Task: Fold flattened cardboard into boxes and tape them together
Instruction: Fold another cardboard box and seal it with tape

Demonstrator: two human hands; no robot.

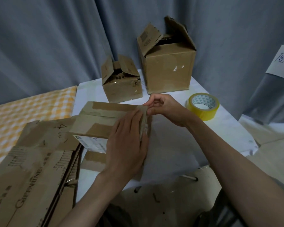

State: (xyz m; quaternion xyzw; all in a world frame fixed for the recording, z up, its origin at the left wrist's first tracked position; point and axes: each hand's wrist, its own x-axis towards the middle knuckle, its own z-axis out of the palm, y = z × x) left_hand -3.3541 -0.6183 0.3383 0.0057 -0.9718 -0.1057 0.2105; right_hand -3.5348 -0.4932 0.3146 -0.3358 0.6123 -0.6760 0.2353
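Note:
A flattened brown cardboard box (98,118) with old tape strips and a white label lies on the white table (179,145) in front of me. My left hand (126,143) lies flat on its right part with straight fingers, pressing it down. My right hand (162,105) pinches the box's right edge at the far corner between thumb and fingers. A roll of yellow tape (202,105) stands on the table just right of my right hand.
Two folded boxes with open top flaps stand at the table's far end: a small one (121,84) and a larger one (167,66). A stack of flattened cardboard (31,169) lies at my left over a yellow checked cloth (23,108). Grey curtains hang behind.

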